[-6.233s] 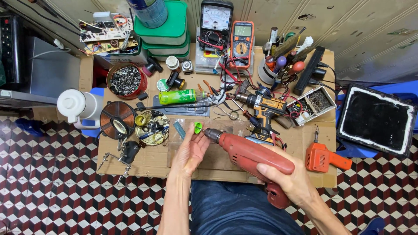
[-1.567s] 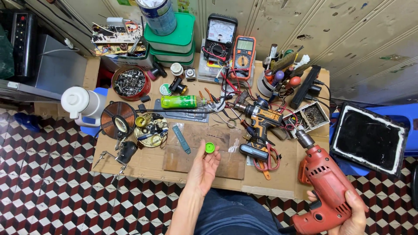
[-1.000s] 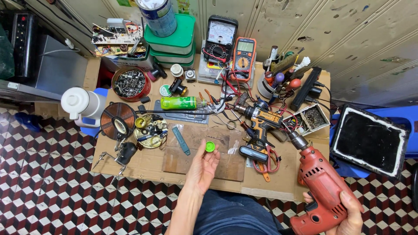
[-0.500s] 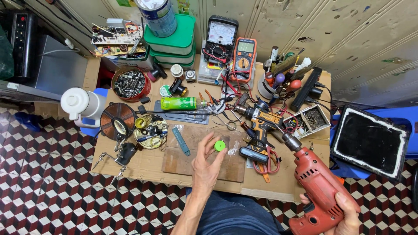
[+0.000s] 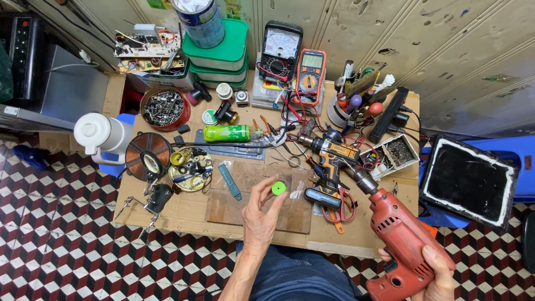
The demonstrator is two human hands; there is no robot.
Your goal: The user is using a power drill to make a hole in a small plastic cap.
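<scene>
Pinching a small green disc (image 5: pixel 278 188) between thumb and fingertips, the left hand (image 5: pixel 259 214) hovers over the wooden board (image 5: pixel 239 207) that lies in the middle of the cluttered cardboard-covered table (image 5: pixel 167 214). The disc is bright green, round and flat, like a little cap, with a paler spot at its centre; it sits above the board's upper right part, raised off the wood as far as can be told. The right hand (image 5: pixel 440 273) is clenched around the grip of a red electric drill (image 5: pixel 402 239), which is held off the board's lower right, beyond the table edge. The drill's body is worn red plastic, scuffed and dusty, with a dark metal chuck (image 5: pixel 363 180) pointing up and left toward the board. Just right of the board lies an orange and black cordless drill (image 5: pixel 330 161) on top of orange-handled scissors (image 5: pixel 340 207). On the board's upper left rests a blue-grey flat tool (image 5: pixel 229 181). Above the board lies a green bottle (image 5: pixel 226 132) on its side, and left of the board sits a copper wire coil (image 5: pixel 147 156).
</scene>
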